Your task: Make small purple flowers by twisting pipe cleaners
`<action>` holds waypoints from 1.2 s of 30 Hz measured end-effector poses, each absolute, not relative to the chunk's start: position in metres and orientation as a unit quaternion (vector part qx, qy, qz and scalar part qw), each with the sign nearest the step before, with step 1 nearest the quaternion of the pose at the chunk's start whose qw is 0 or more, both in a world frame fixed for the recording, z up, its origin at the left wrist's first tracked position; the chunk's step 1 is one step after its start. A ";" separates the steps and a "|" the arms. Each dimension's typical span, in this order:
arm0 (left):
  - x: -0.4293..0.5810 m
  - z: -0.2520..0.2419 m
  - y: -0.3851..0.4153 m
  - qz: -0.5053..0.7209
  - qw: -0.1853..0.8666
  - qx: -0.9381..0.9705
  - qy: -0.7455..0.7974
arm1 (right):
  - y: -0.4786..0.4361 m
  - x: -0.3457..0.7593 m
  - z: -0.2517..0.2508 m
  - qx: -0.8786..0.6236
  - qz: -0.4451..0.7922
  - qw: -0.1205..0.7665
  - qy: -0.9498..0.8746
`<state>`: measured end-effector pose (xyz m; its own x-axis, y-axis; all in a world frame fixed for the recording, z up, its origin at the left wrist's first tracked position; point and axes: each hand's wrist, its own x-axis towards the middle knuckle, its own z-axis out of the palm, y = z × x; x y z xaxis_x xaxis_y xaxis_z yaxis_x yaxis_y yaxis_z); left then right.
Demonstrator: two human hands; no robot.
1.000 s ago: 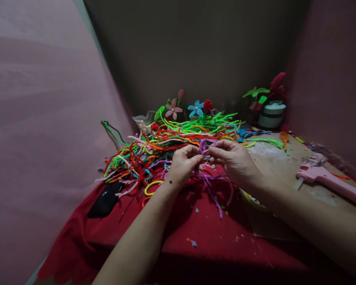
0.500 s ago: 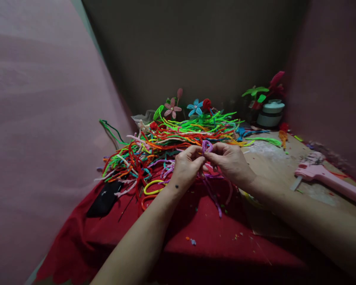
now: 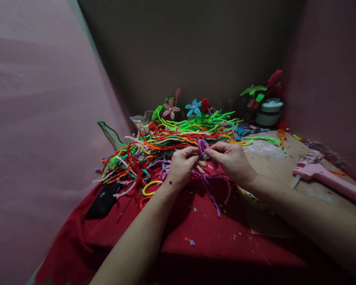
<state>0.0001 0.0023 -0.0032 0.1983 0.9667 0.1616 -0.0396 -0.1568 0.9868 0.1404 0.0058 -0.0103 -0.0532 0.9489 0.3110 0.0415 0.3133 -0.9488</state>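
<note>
Over red cloth (image 3: 213,237), two hands (image 3: 182,164) (image 3: 233,160) pinching one purple loop (image 3: 200,147), one glue gun (image 3: 320,172) rightward.

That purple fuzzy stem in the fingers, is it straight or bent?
Bent: the purple stem curves into a loop between the left hand and right hand.

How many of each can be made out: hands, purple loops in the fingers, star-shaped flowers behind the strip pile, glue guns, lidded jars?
Hands: 2 (left hand, right hand)
Purple loop: 1
Star-shaped flowers: 2 (pink flower, blue flower)
Glue gun: 1
Lidded jar: 1
Total: 7
</note>
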 end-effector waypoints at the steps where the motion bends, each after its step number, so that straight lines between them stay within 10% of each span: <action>1: 0.000 -0.004 0.003 0.492 0.512 0.578 0.402 | 0.006 0.140 -0.010 -0.425 0.397 0.547 -0.603; 24: -0.003 -0.008 0.005 0.355 0.410 0.692 0.477 | 0.019 0.140 -0.016 -0.333 0.575 0.554 -0.501; 36: -0.008 -0.014 0.004 0.306 0.076 0.848 0.425 | 0.027 0.141 -0.027 -0.305 0.648 0.511 -0.476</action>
